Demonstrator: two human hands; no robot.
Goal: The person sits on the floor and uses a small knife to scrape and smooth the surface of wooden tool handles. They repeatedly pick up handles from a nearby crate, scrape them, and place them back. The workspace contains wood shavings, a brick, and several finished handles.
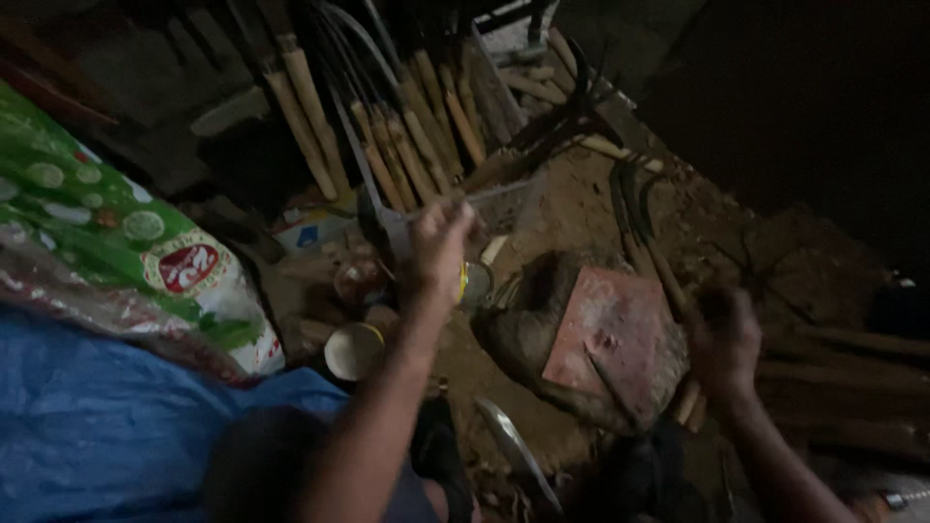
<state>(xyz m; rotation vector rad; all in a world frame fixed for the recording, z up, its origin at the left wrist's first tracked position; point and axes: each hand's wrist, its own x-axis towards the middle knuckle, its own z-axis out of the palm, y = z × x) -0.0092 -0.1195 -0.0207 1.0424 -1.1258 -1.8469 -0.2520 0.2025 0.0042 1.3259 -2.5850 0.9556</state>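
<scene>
The left hand (pixel 441 247) is raised over a row of wooden-handled tools (pixel 407 145) leaning at the back, fingers curled near the handles; whether it grips one cannot be told. The right hand (pixel 722 339) hovers, loosely cupped, beside a reddish flat stone (pixel 610 339) set on an earth mound; its contents are too dark to read. Judged step: selecting a tool, which calls for a firm grip on one handle. The dirt floor (pixel 581 208) is cluttered and dim. A green printed sack (pixel 107 232) and blue tarpaulin (pixel 97 436) lie left; a small round bowl (pixel 354 351) sits below the left forearm.

Left hand (pixel 441 242) reaches over wooden-handled tools (pixel 407 145); right hand (pixel 722 339) blurred.
</scene>
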